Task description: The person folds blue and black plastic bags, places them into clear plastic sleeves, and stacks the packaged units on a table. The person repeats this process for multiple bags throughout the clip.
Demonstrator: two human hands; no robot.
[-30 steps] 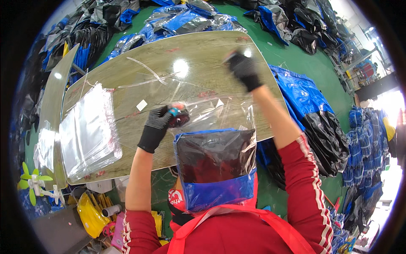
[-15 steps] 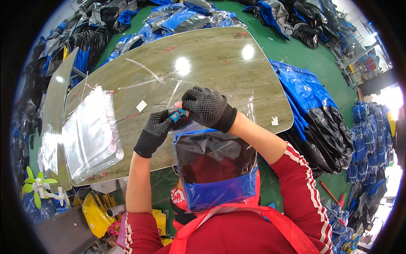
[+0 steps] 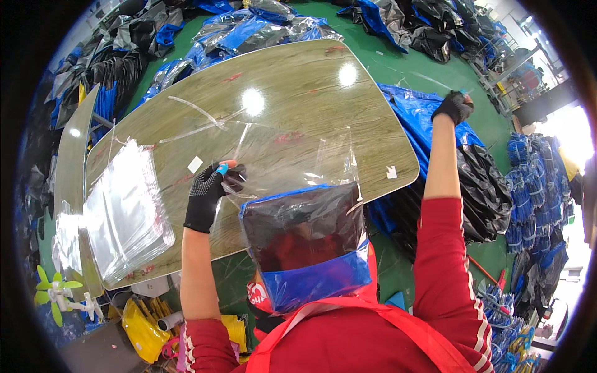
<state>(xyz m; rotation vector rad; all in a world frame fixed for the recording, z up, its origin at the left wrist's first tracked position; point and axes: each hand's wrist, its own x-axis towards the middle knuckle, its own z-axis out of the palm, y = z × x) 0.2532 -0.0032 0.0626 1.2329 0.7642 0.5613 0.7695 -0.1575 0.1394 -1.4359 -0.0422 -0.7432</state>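
Observation:
A folded blue and black sheet point(image 3: 301, 233) lies inside a clear plastic bag point(image 3: 292, 168) at the table's near edge, against my front. The bag's loose upper part spreads over the tabletop. My left hand point(image 3: 206, 196), in a black dotted glove with bare fingertips and a bit of blue at the finger, is closed on the bag's left side. Out past the table's right edge, my right hand point(image 3: 453, 109) is raised over a blue and black pile, fingers closed. A thin clear plastic strip point(image 3: 430, 79) runs up to its fingertips.
On the wood-patterned table point(image 3: 292, 81) lie a stack of clear bags point(image 3: 127, 208), loose clear strips point(image 3: 196, 109) and white paper bits. Blue and black sheeting point(image 3: 479, 180) is heaped at the right, beside blue bundles point(image 3: 525, 193). A small green fan point(image 3: 55, 286) stands lower left.
My right hand has left the left hand's side and swung far out to the right, with a clear strip at its fingers. My left hand stays at the bag.

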